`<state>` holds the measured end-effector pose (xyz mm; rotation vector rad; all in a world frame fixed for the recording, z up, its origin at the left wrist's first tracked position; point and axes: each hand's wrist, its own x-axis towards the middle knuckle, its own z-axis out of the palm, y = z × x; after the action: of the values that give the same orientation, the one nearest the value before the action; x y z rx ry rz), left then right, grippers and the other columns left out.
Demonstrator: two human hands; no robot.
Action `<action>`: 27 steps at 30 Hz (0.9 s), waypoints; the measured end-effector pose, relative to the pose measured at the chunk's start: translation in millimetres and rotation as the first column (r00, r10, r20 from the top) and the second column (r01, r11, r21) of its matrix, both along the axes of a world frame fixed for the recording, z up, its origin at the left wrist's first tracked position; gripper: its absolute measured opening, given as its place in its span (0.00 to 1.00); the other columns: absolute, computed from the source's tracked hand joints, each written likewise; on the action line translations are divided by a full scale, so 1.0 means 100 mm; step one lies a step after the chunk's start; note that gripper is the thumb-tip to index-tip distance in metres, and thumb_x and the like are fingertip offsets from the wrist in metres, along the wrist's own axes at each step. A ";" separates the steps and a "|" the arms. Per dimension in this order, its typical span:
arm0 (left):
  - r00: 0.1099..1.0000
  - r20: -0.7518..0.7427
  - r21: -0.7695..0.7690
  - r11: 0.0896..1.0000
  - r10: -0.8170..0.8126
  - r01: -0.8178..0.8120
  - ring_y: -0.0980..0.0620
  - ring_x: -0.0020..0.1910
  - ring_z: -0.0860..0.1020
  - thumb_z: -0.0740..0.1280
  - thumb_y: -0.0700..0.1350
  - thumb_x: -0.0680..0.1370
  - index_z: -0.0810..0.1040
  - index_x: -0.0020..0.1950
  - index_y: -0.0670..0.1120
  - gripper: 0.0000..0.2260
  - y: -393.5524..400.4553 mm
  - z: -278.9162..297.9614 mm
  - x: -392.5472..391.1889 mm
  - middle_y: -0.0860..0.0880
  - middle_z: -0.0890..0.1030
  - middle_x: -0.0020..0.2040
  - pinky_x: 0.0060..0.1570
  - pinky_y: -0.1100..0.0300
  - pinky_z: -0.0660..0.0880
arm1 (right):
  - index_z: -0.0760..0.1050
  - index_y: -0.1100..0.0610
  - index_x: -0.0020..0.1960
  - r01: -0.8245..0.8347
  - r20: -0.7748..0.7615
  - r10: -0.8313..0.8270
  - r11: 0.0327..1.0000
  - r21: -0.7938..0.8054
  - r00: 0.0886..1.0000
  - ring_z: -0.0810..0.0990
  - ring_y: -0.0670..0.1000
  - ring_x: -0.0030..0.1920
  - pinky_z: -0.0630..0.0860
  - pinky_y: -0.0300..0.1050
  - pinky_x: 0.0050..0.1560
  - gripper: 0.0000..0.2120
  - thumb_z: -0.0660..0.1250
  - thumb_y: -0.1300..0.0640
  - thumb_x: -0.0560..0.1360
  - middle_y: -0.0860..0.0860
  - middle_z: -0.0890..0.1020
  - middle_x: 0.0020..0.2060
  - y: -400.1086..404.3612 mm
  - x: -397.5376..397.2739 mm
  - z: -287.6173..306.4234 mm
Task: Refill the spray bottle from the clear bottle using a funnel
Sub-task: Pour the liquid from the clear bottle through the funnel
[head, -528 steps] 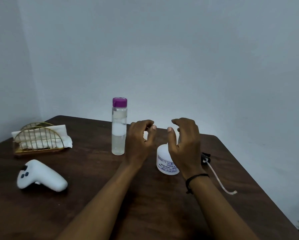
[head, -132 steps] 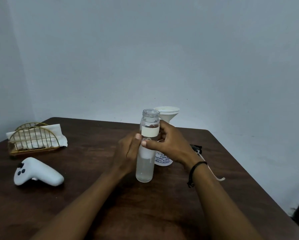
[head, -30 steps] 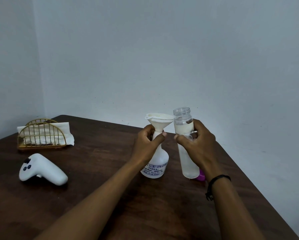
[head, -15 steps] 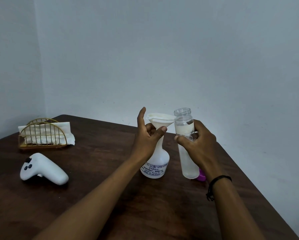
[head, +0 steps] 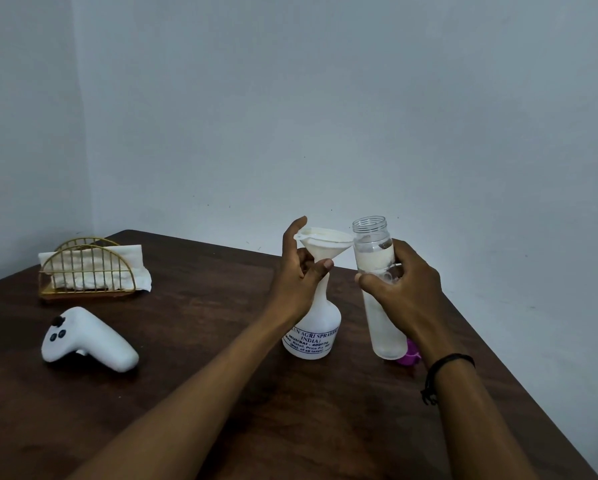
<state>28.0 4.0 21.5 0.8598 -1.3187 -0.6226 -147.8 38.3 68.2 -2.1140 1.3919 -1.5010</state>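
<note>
Peeking from behind the clear bottle, a purple cap is mostly hidden. Our right hand wraps that uncapped bottle, just right of the spray bottle; our left hand pinches the funnel in its neck, index finger raised. Dark wooden table, pale walls.

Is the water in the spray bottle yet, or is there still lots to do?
Done: the purple cap is off and the white funnel sits in the white plastic spray bottle. In hand: left hand steadies the funnel, right hand holds the clear bottle, upright and mostly full. Left: all the pouring.
</note>
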 end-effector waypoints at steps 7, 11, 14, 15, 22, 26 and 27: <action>1.000 -0.001 0.009 1.000 -0.018 0.018 0.62 0.57 0.79 0.68 0.41 0.80 0.54 0.76 0.63 0.34 0.01 -0.02 0.02 0.50 0.79 0.63 0.51 0.70 0.75 | 0.77 0.46 0.52 0.015 -0.135 -0.012 1.000 0.017 0.991 0.79 0.43 0.42 0.74 0.39 0.40 0.16 0.76 0.54 0.67 0.42 0.82 0.43 -0.08 -0.18 0.18; 1.000 -0.012 0.010 1.000 -0.017 0.017 0.61 0.58 0.78 0.68 0.39 0.80 0.52 0.75 0.66 0.36 0.01 -0.02 0.01 0.50 0.78 0.65 0.52 0.70 0.74 | 0.77 0.47 0.50 0.028 -0.296 -0.002 0.996 0.085 0.955 0.80 0.45 0.43 0.76 0.46 0.44 0.15 0.75 0.52 0.65 0.43 0.82 0.43 -0.14 -0.28 0.33; 1.000 -0.016 0.023 0.999 -0.024 0.025 0.57 0.61 0.77 0.68 0.39 0.80 0.51 0.77 0.67 0.38 -0.01 -0.04 0.02 0.50 0.77 0.66 0.55 0.68 0.72 | 0.76 0.48 0.47 0.025 -0.399 0.023 0.993 0.114 0.917 0.79 0.47 0.43 0.76 0.48 0.44 0.14 0.76 0.52 0.64 0.44 0.81 0.41 -0.17 -0.30 0.45; 0.999 -0.018 0.032 0.999 -0.028 0.029 0.57 0.62 0.77 0.68 0.38 0.80 0.50 0.78 0.64 0.38 -0.01 -0.04 0.01 0.50 0.76 0.67 0.56 0.67 0.72 | 0.76 0.48 0.47 0.021 -0.421 0.030 0.993 0.116 0.907 0.79 0.46 0.43 0.76 0.48 0.44 0.14 0.76 0.52 0.64 0.44 0.81 0.41 -0.17 -0.30 0.49; 0.998 0.033 0.023 0.998 0.050 -0.050 0.53 0.55 0.81 0.68 0.39 0.80 0.77 0.61 0.44 0.10 0.02 -0.03 -0.01 0.49 0.84 0.53 0.54 0.55 0.78 | 0.75 0.45 0.47 0.033 -0.553 0.053 0.989 0.144 0.831 0.78 0.46 0.42 0.75 0.47 0.42 0.15 0.75 0.52 0.63 0.42 0.79 0.41 -0.18 -0.29 0.69; 1.000 0.014 0.020 1.000 0.012 -0.012 0.60 0.56 0.81 0.67 0.39 0.80 0.79 0.59 0.50 0.10 0.06 -0.01 0.00 0.55 0.84 0.54 0.57 0.60 0.78 | 0.73 0.46 0.44 0.069 -0.610 0.047 0.984 0.165 0.791 0.77 0.48 0.41 0.75 0.49 0.41 0.14 0.74 0.49 0.61 0.44 0.79 0.40 -0.16 -0.27 0.77; 1.000 0.009 0.017 1.000 0.010 -0.010 0.62 0.56 0.81 0.67 0.39 0.80 0.79 0.59 0.52 0.11 0.06 -0.01 -0.01 0.56 0.84 0.54 0.57 0.60 0.78 | 0.73 0.46 0.43 0.077 -0.626 0.046 0.983 0.167 0.779 0.78 0.49 0.41 0.76 0.50 0.41 0.14 0.74 0.49 0.61 0.44 0.79 0.40 -0.15 -0.27 0.79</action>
<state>27.3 10.4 20.6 0.8838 -1.3183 -0.6236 -174.5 22.9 147.3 -2.5997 1.6590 -0.6168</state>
